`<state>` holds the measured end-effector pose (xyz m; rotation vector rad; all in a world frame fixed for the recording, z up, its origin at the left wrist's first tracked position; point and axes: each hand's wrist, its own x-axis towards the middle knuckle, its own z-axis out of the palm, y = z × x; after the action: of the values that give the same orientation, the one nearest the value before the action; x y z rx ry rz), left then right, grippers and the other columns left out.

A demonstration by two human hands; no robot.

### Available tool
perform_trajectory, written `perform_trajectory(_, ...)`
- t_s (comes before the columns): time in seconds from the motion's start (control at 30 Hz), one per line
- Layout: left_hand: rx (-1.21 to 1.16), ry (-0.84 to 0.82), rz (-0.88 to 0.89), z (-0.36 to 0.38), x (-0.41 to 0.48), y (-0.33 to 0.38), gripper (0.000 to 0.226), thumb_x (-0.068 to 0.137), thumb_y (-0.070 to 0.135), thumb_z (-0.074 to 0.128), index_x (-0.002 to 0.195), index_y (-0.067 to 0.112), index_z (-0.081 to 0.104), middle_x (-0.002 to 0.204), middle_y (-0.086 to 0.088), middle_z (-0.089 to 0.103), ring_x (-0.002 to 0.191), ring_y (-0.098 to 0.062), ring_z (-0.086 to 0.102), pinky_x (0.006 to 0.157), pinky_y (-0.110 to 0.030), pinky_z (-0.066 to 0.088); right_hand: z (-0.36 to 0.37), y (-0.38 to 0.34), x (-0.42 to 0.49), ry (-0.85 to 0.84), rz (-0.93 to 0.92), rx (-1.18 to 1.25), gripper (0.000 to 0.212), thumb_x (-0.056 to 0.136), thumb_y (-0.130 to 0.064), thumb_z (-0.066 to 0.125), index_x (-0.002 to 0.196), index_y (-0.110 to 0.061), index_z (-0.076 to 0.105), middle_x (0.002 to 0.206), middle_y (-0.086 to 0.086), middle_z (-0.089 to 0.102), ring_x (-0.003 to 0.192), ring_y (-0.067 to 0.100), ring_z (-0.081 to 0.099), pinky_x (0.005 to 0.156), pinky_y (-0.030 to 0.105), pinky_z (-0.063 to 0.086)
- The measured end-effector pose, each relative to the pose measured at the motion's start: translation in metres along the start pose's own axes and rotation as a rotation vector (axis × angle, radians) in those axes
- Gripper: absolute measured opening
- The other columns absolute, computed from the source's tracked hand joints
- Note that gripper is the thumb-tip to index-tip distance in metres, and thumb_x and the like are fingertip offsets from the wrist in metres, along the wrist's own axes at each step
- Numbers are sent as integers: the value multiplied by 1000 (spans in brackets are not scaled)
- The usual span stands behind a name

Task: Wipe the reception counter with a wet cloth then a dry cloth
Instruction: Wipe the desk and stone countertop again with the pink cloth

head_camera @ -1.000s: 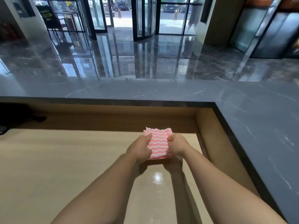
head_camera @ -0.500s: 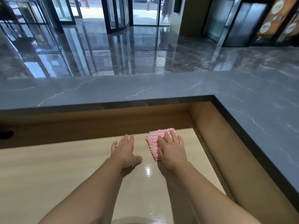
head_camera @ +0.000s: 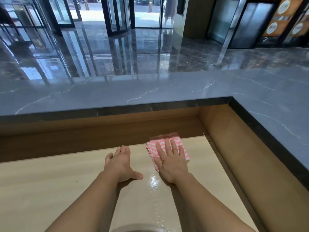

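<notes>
Left hand (head_camera: 119, 162), right hand (head_camera: 172, 162) both flat, palms down.

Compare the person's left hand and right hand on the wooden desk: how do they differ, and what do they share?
The right hand presses the pink striped cloth; the left hand rests on bare wooden desk. The right hand's fingers are spread; the left hand's lie together, thumb stuck out. The right hand is nearer the desk's corner than the left hand. Both are open, palm down, fingers pointing forward.
</notes>
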<state>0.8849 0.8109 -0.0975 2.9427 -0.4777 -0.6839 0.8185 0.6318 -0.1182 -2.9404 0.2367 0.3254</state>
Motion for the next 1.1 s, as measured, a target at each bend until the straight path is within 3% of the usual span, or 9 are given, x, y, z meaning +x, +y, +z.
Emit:
perform_trajectory(0.1, 7, 25, 12, 2, 1, -3, 126, 65, 71, 69, 154, 14, 0, 162, -2, -4, 149, -14, -4, 118, -38, 4, -7, -27, 22, -62, -33, 9, 57, 101, -54, 7, 155, -36, -2, 164, 5, -5, 149, 29, -12, 118, 49, -11)
perform_trajectory(0.27, -19, 85, 41, 4, 0, -8, 118, 59, 73, 71, 151, 25, 15, 160, 6, 12, 147, -11, 10, 117, -41, 13, -12, -64, 59, -38, -226, -51, 51, 102, -50, 14, 143, -31, 39, 143, 7, 48, 130, 31, 39, 106, 48, 21)
perform_trajectory(0.33, 11, 50, 18, 3, 1, -7, 124, 60, 74, 69, 154, 22, 7, 162, 6, 5, 148, -10, 3, 117, -42, 9, -16, -52, 75, -88, -182, -29, 57, 101, -55, 11, 142, -32, 44, 148, 4, 45, 135, 28, 38, 108, 46, 23)
perform_trajectory(0.43, 49, 6, -23, 1, 2, -6, 129, 60, 77, 67, 154, 19, -1, 162, 6, -3, 148, -9, -2, 117, -44, 7, -22, -12, 87, 41, -104, -18, 60, 99, -58, 13, 154, -38, 2, 163, -9, -9, 149, 20, -8, 116, 36, -14)
perform_trajectory(0.53, 58, -10, -41, -1, 1, -5, 131, 59, 78, 67, 154, 21, -3, 162, 7, -5, 148, -8, -2, 116, -48, 9, -20, 49, 102, 39, 44, -60, 64, 96, -62, 13, 151, -42, -13, 158, -12, -25, 148, 23, -20, 115, 44, -21)
perform_trajectory(0.63, 45, -7, -43, -1, 0, -4, 131, 59, 78, 67, 154, 22, -3, 162, 8, -6, 148, -8, -3, 114, -49, 12, -23, 104, 107, -75, 292, -26, 65, 90, -63, 10, 152, -44, 13, 164, -7, 2, 149, 31, 5, 116, 59, 3)
perform_trajectory(0.73, 19, 1, -36, 0, -2, -4, 130, 60, 77, 68, 154, 23, -4, 161, 9, -7, 148, -8, -4, 114, -49, 16, -42, 114, 86, -113, 337, 1, 57, 102, -49, 13, 152, -24, 28, 161, 6, 20, 147, 31, 19, 119, 45, 10)
perform_trajectory(0.87, -2, 7, -31, 0, -3, -3, 130, 60, 76, 69, 154, 24, -4, 161, 9, -7, 148, -8, -4, 114, -49, 17, -57, 69, 70, -146, 381, -6, 54, 104, -42, 19, 146, -18, 43, 156, 7, 34, 143, 29, 31, 116, 43, 16)
perform_trajectory(1.1, -23, 10, -25, 2, -3, -6, 129, 60, 76, 69, 154, 24, -3, 161, 8, -7, 148, -8, -4, 114, -49, 16, -30, -49, 68, -134, -23, -47, 50, 103, -39, 21, 130, -20, 59, 139, 8, 54, 128, 29, 47, 101, 42, 29)
